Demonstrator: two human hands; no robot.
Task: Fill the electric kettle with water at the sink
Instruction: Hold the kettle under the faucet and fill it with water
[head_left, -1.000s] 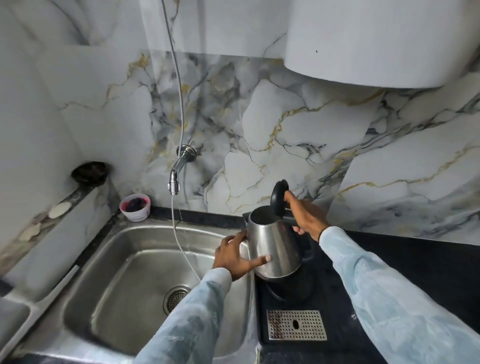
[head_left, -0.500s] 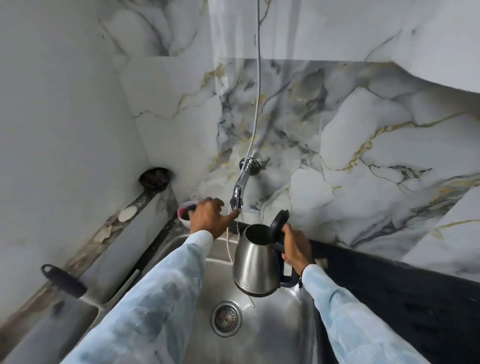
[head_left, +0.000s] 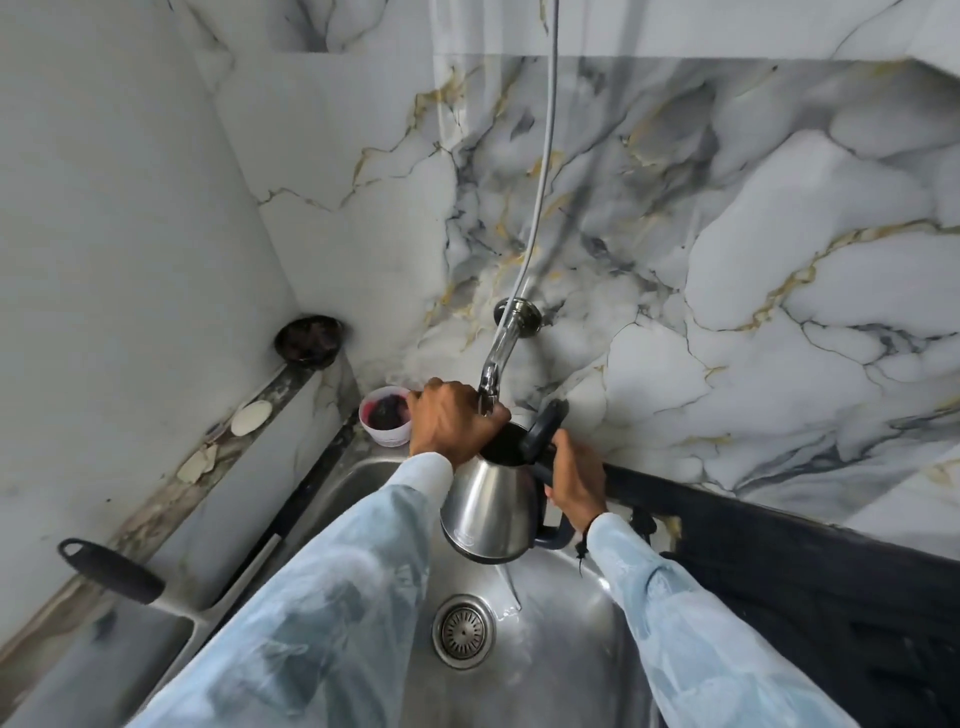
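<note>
You have the kettle (head_left: 491, 512) up over the sink (head_left: 561, 623), lid open, right hand (head_left: 576, 486) fingers clenched round its handle, left hand (head_left: 454, 426) wrapped on the tap (head_left: 493, 371); no water shows flowing, so the filling itself looks yet to come.

one view only, from a camera on the person's head, wide-angle, looking forward and steeply down. it sits close above the sink (head_left: 561, 649), facing the marble wall (head_left: 727, 249) at the corner. the tap (head_left: 498, 353) is near centre; both sleeves run up from the bottom edge. the wide lens bends straight lines near the edges.
</note>
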